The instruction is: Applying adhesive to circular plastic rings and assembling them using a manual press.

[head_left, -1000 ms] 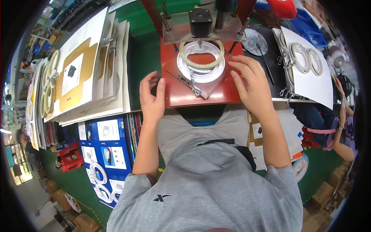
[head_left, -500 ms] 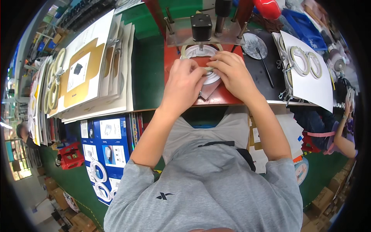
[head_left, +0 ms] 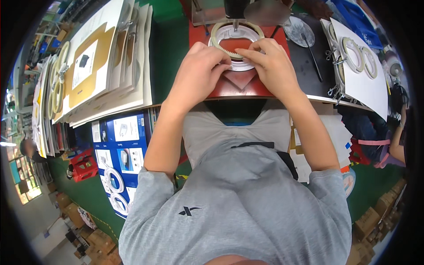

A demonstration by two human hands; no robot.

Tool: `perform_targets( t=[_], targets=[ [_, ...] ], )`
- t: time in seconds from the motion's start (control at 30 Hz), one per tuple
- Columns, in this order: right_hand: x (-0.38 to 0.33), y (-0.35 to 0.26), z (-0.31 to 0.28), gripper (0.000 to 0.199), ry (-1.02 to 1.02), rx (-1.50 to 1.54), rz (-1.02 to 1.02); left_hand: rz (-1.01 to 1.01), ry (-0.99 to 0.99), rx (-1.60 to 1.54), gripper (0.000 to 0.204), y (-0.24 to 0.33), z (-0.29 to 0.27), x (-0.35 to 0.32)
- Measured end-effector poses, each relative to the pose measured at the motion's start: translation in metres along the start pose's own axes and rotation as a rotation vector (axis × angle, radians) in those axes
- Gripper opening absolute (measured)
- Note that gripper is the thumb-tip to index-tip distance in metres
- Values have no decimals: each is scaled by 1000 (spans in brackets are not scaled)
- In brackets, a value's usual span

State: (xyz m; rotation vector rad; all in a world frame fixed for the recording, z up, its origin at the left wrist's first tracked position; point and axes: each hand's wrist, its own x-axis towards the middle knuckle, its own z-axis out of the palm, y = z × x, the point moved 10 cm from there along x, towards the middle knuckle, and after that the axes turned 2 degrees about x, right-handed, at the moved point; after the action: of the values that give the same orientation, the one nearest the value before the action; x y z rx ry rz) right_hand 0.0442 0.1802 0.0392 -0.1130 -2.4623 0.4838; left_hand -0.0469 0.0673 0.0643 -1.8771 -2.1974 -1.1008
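Note:
A cream ring with fine teeth on its inner edge (head_left: 215,33) lies over a white round ring part (head_left: 240,66) on the red base (head_left: 269,86) of a bench press. My left hand (head_left: 198,73) is closed at the near left of the rings, thumb and index finger pinching at their edge. From the near right, my right hand (head_left: 276,66) pinches the toothed rim between bent fingers and thumb. The exact contact under the fingertips is partly hidden. A pointed grey plate (head_left: 240,79) sticks out below the rings.
The press's metal rod (head_left: 236,25) stands right above the rings. At left is a stack of card sheets (head_left: 132,84). To the right are a clear round dish (head_left: 293,33) with a black-handled tool (head_left: 312,57), and a white sheet with cream rings (head_left: 366,92).
The whole view has shifted, with the bench higher in it. My hands have drawn slightly apart at the near rim, so more of the toothed ring shows between them.

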Motion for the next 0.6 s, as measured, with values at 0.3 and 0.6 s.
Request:
perform_targets(
  t=[0.3, 0.6],
  targets=[
    [-2, -9, -5, 17, 128, 70, 93, -18, -111, -55, 8, -19, 6, -2],
    [2, -6, -5, 17, 87, 50, 45, -61, -116, -113, 10, -28, 11, -4]
  ],
)
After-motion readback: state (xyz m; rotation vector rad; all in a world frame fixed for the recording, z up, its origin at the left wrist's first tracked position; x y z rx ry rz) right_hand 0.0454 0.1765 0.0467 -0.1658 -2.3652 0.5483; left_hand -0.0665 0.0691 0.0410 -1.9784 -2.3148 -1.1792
